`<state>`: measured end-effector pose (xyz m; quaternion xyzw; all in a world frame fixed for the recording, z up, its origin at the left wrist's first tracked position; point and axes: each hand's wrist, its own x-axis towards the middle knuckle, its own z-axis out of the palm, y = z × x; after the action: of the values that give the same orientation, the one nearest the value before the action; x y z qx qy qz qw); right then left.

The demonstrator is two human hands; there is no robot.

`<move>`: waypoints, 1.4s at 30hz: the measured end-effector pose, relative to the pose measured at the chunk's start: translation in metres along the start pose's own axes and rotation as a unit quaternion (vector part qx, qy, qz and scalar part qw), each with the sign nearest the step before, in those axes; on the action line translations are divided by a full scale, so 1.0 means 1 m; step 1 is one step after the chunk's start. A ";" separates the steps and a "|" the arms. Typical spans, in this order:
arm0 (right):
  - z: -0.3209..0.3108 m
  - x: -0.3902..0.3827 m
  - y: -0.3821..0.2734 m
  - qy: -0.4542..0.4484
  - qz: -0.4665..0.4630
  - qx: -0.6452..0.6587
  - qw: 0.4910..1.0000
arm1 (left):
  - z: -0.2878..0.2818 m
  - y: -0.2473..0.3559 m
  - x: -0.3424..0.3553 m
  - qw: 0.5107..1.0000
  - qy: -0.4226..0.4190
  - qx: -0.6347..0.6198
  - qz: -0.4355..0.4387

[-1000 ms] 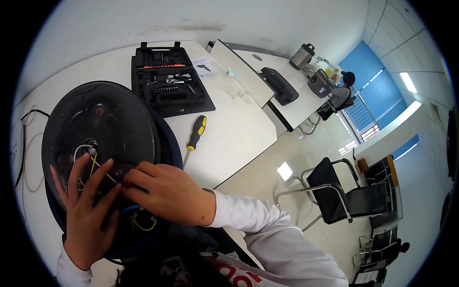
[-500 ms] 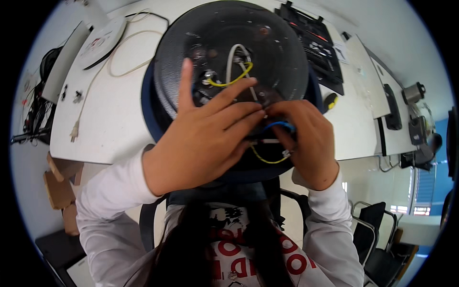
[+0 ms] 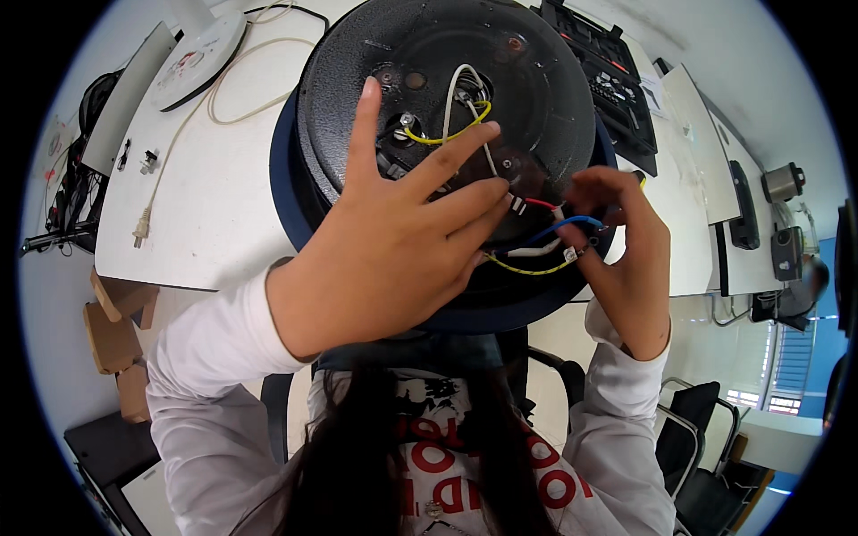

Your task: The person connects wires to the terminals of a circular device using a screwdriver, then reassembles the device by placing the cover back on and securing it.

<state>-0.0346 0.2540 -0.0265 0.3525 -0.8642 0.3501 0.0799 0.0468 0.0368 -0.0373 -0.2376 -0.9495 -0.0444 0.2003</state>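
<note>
A round, black speckled metal base (image 3: 545, 107) rests in a dark blue round body (image 3: 286, 196), with wires coming out through its openings. My left hand (image 3: 384, 232) lies across the near left of the base, two fingers stretched out. Its other fingertips close at a small white-and-black connector (image 3: 517, 205) on a red wire (image 3: 542, 203); the thumb side is partly hidden. My right hand (image 3: 630, 241) is at the right rim, fingers curved and apart, beside a blue wire (image 3: 572, 221) and a yellow-green wire (image 3: 536, 270) with a ring end. Another yellow-green wire (image 3: 438, 140) is fastened by a screw.
An open black tool case (image 3: 617, 89) stands at the far right of the white table (image 3: 206, 188). A pale cord with a plug (image 3: 141, 234) lies at the left, near a white round stand (image 3: 201, 67). Cardboard boxes (image 3: 112, 335) are on the floor, left.
My right hand has pulled away to the right from my left fingertips, its fingers opening. The red and blue wires now show between the hands. The view has shifted slightly.
</note>
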 end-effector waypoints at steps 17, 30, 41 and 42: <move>0.008 0.020 0.014 -0.063 0.073 0.153 0.984 | -0.002 -0.005 0.003 1.000 -0.006 -0.019 0.017; 0.013 0.026 0.009 -0.029 0.040 0.192 0.980 | -0.001 -0.005 0.002 0.999 -0.010 -0.037 0.026; 0.013 0.037 0.015 -0.074 0.021 0.217 0.973 | 0.000 -0.005 0.001 0.999 -0.013 -0.040 0.019; 0.013 0.038 0.014 -0.079 0.029 0.225 0.971 | 0.001 -0.006 0.000 0.999 -0.011 -0.045 0.019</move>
<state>-0.0707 0.2315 -0.0293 0.3623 -0.7767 0.5090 -0.0801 0.0439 0.0321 -0.0377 -0.2651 -0.9438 -0.0808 0.1802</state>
